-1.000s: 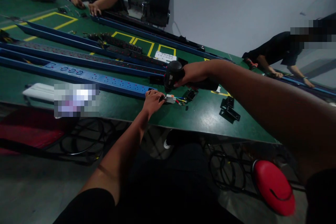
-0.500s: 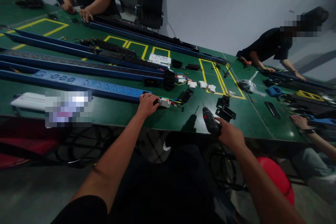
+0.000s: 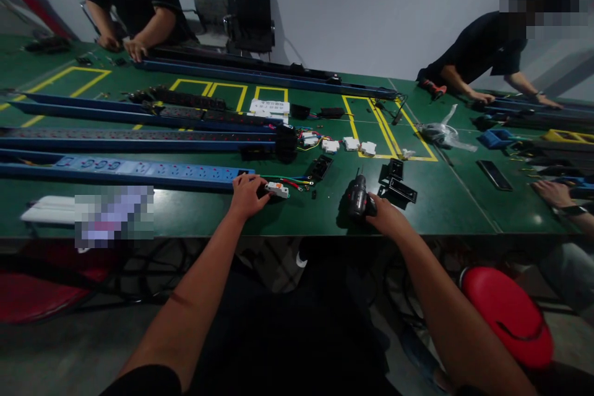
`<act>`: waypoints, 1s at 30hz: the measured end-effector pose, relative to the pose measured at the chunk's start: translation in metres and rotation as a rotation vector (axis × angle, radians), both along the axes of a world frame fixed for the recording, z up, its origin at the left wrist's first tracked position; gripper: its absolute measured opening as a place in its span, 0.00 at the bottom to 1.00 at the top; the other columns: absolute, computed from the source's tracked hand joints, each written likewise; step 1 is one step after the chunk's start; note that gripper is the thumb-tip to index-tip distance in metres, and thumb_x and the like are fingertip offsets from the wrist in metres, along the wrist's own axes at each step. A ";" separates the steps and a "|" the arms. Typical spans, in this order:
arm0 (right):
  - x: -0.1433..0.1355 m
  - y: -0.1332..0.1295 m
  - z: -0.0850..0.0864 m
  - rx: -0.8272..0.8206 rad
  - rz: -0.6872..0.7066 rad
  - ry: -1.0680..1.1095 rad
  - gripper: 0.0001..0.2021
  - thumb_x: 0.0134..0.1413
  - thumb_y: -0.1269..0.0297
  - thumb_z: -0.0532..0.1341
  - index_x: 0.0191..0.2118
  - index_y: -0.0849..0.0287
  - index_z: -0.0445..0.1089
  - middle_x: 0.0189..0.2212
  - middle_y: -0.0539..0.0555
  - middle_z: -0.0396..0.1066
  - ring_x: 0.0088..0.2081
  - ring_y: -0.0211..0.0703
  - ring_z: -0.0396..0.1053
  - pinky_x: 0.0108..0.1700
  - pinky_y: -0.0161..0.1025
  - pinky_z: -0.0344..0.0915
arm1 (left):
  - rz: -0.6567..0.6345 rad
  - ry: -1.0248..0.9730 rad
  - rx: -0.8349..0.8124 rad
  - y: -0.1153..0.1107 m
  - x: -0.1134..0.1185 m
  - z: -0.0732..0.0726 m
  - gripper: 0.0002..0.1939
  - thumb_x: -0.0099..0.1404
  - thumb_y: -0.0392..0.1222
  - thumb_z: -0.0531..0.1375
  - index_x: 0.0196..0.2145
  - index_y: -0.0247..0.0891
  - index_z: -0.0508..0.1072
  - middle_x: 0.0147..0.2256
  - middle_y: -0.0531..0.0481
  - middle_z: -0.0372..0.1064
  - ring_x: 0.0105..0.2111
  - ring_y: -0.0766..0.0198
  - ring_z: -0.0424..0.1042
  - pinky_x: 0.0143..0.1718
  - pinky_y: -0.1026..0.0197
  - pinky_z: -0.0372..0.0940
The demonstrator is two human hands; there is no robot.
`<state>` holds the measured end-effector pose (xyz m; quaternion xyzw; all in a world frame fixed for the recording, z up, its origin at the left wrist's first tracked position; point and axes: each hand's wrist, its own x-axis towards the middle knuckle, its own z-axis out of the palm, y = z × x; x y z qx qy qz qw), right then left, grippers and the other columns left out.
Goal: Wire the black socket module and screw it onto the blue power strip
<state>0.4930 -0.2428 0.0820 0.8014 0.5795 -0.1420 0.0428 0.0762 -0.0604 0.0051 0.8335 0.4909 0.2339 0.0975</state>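
My left hand (image 3: 248,197) is closed at the near end of a blue power strip (image 3: 185,172), thumb and fingers on the left end of a white circuit breaker (image 3: 279,190). Coloured wires with ring ends (image 3: 299,180) come out of the strip just behind the breaker. My right hand (image 3: 387,215) grips a black power drill (image 3: 357,199), its bit pointing away from me. The drill is low at the tabletop; whether it rests there I cannot tell. Between the hands, a black socket piece (image 3: 321,167) lies beyond the wire ends.
More white breakers (image 3: 351,144) and black brackets (image 3: 400,190) lie on the green table (image 3: 445,198). Long strips (image 3: 139,139) stretch left. A phone (image 3: 494,174) and plastic bag (image 3: 445,133) are to the right. Co-workers stand across; another person's hand (image 3: 554,193) is at right.
My right hand has brought the drill left and down toward the tabletop, with its bit now turned more straight ahead. My left hand stays at the strip's end with the breaker. The view has shifted.
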 end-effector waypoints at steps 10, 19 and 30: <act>-0.094 0.043 0.006 0.451 0.072 -0.061 0.23 0.71 0.55 0.54 0.65 0.56 0.70 0.58 0.66 0.68 0.58 0.63 0.65 0.63 0.55 0.60 | 0.031 -0.014 0.019 0.005 -0.001 -0.007 0.17 0.71 0.54 0.59 0.49 0.40 0.72 0.50 0.35 0.75 0.58 0.40 0.67 0.66 0.38 0.52; -0.190 0.135 -0.044 0.327 0.225 0.073 0.13 0.72 0.59 0.56 0.55 0.56 0.71 0.55 0.62 0.69 0.50 0.52 0.71 0.48 0.44 0.68 | 0.034 -0.011 0.069 0.011 -0.001 -0.020 0.18 0.72 0.57 0.57 0.47 0.39 0.72 0.48 0.36 0.74 0.56 0.40 0.67 0.66 0.38 0.54; -0.157 0.111 -0.045 0.445 0.261 0.114 0.10 0.72 0.63 0.57 0.48 0.60 0.75 0.48 0.64 0.73 0.49 0.54 0.67 0.55 0.49 0.63 | 0.060 0.003 0.049 0.013 0.000 -0.022 0.18 0.71 0.57 0.58 0.47 0.40 0.73 0.49 0.36 0.74 0.58 0.39 0.66 0.65 0.37 0.53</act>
